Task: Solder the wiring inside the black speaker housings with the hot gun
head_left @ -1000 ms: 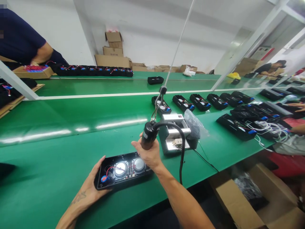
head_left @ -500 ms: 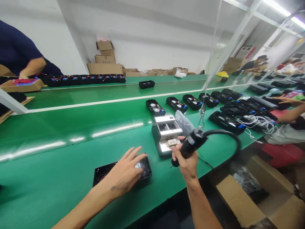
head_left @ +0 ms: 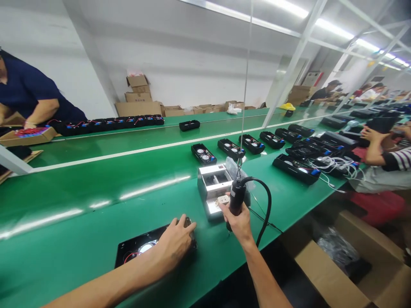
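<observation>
My right hand (head_left: pixel 239 221) is closed round a black electric screwdriver (head_left: pixel 235 201) that hangs from a cord overhead, its tip beside the silver screw feeder box (head_left: pixel 212 188). An open black speaker housing (head_left: pixel 138 249) with round drivers and red wires lies in front of me on the green belt (head_left: pixel 96 188). My left hand (head_left: pixel 175 243) rests on its right end, fingers curled over the edge.
Several more open speaker housings (head_left: pixel 203 154) line the belt to the right. A person in dark blue (head_left: pixel 28 98) works at the far left over a cardboard tray. Another person's arm (head_left: pixel 382 149) reaches in at right. Cardboard boxes (head_left: pixel 324 265) stand below the table edge.
My left hand has settled lower on the housing's right end. My right hand has brought the screwdriver from tilted to upright, closer to the feeder box. The view has tilted up.
</observation>
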